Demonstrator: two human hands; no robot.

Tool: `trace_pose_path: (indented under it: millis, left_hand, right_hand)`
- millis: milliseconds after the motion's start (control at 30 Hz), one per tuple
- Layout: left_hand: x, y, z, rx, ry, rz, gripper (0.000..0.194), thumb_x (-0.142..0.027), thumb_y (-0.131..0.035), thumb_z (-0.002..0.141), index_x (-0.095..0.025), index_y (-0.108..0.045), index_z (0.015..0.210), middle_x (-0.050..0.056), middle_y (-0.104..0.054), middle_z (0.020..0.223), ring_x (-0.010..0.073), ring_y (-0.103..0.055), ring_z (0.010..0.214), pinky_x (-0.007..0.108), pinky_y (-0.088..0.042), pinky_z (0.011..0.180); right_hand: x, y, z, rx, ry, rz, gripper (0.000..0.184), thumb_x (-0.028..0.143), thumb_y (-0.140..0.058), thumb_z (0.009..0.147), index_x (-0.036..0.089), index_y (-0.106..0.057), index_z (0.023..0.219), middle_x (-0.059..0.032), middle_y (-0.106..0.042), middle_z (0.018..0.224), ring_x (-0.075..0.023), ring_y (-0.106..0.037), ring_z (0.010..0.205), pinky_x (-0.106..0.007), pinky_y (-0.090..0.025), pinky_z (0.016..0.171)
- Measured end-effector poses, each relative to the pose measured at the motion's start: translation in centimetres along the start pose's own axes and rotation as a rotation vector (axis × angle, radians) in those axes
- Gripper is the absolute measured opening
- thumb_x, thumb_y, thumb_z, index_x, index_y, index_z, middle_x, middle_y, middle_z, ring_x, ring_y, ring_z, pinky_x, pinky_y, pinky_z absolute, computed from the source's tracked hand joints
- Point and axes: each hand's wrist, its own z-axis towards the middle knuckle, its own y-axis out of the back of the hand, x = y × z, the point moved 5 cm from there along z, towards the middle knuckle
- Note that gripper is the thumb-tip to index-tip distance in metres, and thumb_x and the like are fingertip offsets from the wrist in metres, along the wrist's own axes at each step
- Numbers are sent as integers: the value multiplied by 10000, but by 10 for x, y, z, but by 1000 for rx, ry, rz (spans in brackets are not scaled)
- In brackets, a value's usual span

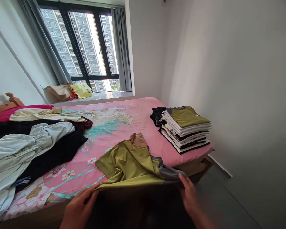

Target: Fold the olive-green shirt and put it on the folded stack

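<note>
An olive-green T-shirt (131, 162) with a brown patch near the collar and a grey side panel lies partly on the bed. Its near edge is stretched between my two hands at the mattress edge. My left hand (82, 203) pinches the left corner of that edge. At the right corner, my right hand (187, 192) grips the grey part between thumb and fingers. The collar end points away from me, and the cloth in the middle is rumpled.
A stack of folded clothes (184, 135) stands at the bed's right corner, beside dark folded cloth (157, 116). Loose clothes (38, 143) are heaped on the left. The pink floral bedsheet (143, 116) covers the bed. Bags (82, 90) sit on the windowsill.
</note>
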Motion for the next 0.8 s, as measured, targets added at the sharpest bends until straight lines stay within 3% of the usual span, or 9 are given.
trace_pose_path:
  millis: [67,233,433,533,633,800]
  left_hand:
    - [-6,1,0,10,-20,-22,326,-526,-547,752,-295,-721,902,-46,-742,910,185,-701,821,257,-567,769]
    - [-23,0,4,94,-69,-28,310,-546,-577,714,-306,-734,831,-40,-746,868,194,-704,792,239,-575,701]
    - [-27,-11,9,248,6,-1,295,-524,-557,723,-269,-704,745,-22,-736,753,192,-697,694,235,-561,609]
    - [-17,-18,6,271,13,-26,260,-485,-593,688,-257,-697,759,-16,-738,761,197,-697,699,236,-558,611]
    - [-10,-21,2,276,5,-24,263,-484,-586,699,-260,-702,776,-14,-745,803,206,-700,746,239,-558,643]
    - [-15,-22,1,316,3,1,303,-536,-558,735,-286,-716,801,-40,-745,852,195,-697,800,222,-549,688]
  right_hand:
    - [9,-5,4,76,-2,58,338,398,-708,645,262,-623,942,24,-679,982,-208,-581,1017,-337,-492,812]
    - [-5,-18,7,247,-156,16,551,303,-605,718,358,-467,1248,-2,-560,1274,-206,-518,1153,-381,-451,862]
    - [32,-71,26,453,96,-74,641,168,-593,698,327,-447,1302,-17,-461,1382,-168,-347,1310,-321,-336,985]
    - [43,-84,37,482,162,-109,625,163,-608,685,309,-473,1278,-24,-491,1353,-161,-355,1302,-304,-322,993]
    - [31,-66,38,343,186,-156,506,224,-621,699,255,-527,1196,-40,-586,1204,-177,-498,1149,-297,-395,908]
    - [-10,-4,15,5,143,-286,328,354,-690,664,209,-587,939,11,-610,865,-153,-565,818,-247,-462,662]
